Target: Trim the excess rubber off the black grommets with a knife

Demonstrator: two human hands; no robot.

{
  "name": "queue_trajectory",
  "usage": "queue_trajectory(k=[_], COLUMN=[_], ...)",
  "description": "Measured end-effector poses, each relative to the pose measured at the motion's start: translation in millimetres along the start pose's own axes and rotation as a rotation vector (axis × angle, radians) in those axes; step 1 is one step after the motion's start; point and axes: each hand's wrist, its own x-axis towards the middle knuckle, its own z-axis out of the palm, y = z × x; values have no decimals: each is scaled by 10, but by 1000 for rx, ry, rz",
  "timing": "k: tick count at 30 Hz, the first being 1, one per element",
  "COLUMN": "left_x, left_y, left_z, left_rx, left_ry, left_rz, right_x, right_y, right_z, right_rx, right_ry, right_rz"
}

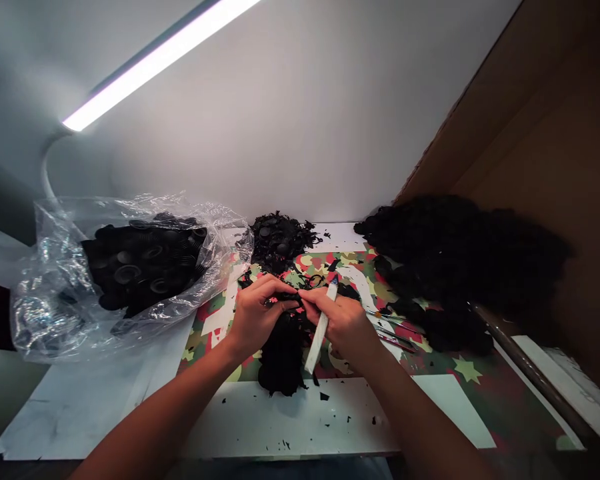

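My left hand (255,313) is closed, pinching a small black rubber-like piece (293,297) between thumb and fingers. Close against it, my right hand (347,323) has its thumb and forefinger at the other end of that piece. A flat white stick-like tool (318,337) with a bluish tip lies slantwise across the right hand, held by it. The piece is largely covered by fingers, so its exact shape is hidden. Beneath the hands, a heap of black pieces (281,360) rests on the camouflage-patterned mat (467,370).
On the left, a clear plastic bag (55,320) holds black round rubber-like parts (130,267). Black scraps (283,237) are piled at the back. A large dark heap (460,253) stands right, near cardboard (540,133). Tweezers-like metal tools (395,337) lie beside my right hand. A lamp (165,63) shines above.
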Motion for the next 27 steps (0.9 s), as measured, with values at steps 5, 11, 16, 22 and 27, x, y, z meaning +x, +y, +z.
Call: queue_trajectory(k=[5, 11, 16, 22, 27], left_x=[-20, -47, -31, -16, -16], left_y=[25, 59, 24, -40, -33], left_z=[39, 17, -23, -9, 5], left_rx=[77, 51, -25, -72, -77], left_ry=[44, 98, 58, 0, -54], left_rz=[130, 239, 109, 4, -15], right_x=[-12, 76, 105, 109, 82], right_y=[-54, 43, 121, -29, -20], right_z=[72, -4, -207, -135, -115], right_rx=[-98, 173, 324, 194, 77], right_ry=[38, 236, 202, 124, 59], right_rz=[77, 509, 563, 170, 34])
